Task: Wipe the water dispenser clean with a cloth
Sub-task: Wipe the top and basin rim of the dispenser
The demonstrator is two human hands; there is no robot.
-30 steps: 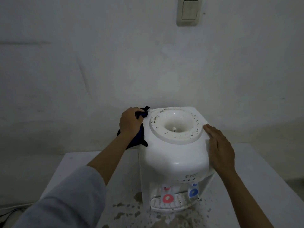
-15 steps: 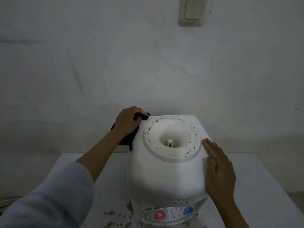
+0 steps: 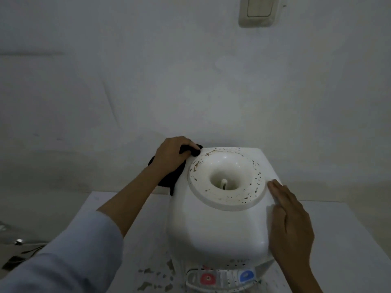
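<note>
A white tabletop water dispenser (image 3: 218, 227) stands on a white table, its round top well speckled with brown spots. My left hand (image 3: 171, 155) is closed on a dark cloth (image 3: 171, 178) and presses it against the dispenser's back left corner; most of the cloth hangs down the left side. My right hand (image 3: 289, 220) lies flat, fingers together, on the dispenser's right side and holds nothing. The red tap (image 3: 207, 279) and the blue tap (image 3: 246, 275) show at the bottom front.
The white table (image 3: 338, 240) has flaked, stained patches in front of the dispenser. A wall stands close behind, with a light switch (image 3: 259, 10) at the top right. Dark cables (image 3: 19, 252) lie on the floor at the lower left.
My head has come closer and looks more steeply down, so the dispenser fills more of the view. Both hands stay at their places on the dispenser, left one still gripping the cloth.
</note>
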